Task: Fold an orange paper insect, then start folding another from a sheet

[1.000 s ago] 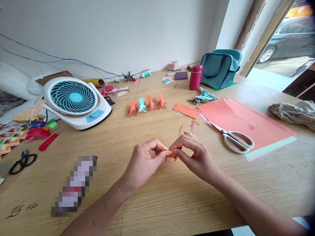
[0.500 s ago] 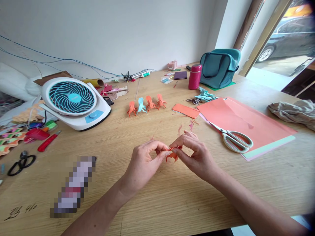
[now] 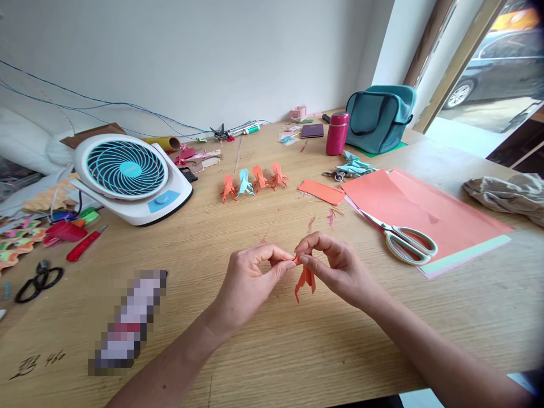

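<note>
Between my two hands, above the table, is an orange paper cutout [image 3: 306, 279] with narrow strips hanging from it. My left hand [image 3: 255, 277] pinches one edge of it between thumb and forefinger. Close beside, my right hand [image 3: 338, 263] is closed on the same paper, thumb against the fingers; the fingertips hide part of it. Farther back, several folded paper figures with leg-like strips stand in a row, among them a light blue paper figure [image 3: 245, 182] and an orange paper figure [image 3: 229, 188].
White-handled scissors [image 3: 410, 245] lie on orange paper sheets [image 3: 450, 209] at the right. Orange paper strips [image 3: 322, 192] are stacked nearby. A white fan [image 3: 131, 175], black scissors [image 3: 39, 281] and a red utility knife [image 3: 85, 243] are left. A pink flask [image 3: 337, 133] and teal bag [image 3: 379, 119] stand behind.
The orange paper has turned, so more of its strips now hang below my fingers. My right hand's fingers have shifted slightly; my left hand stays nearly in place.
</note>
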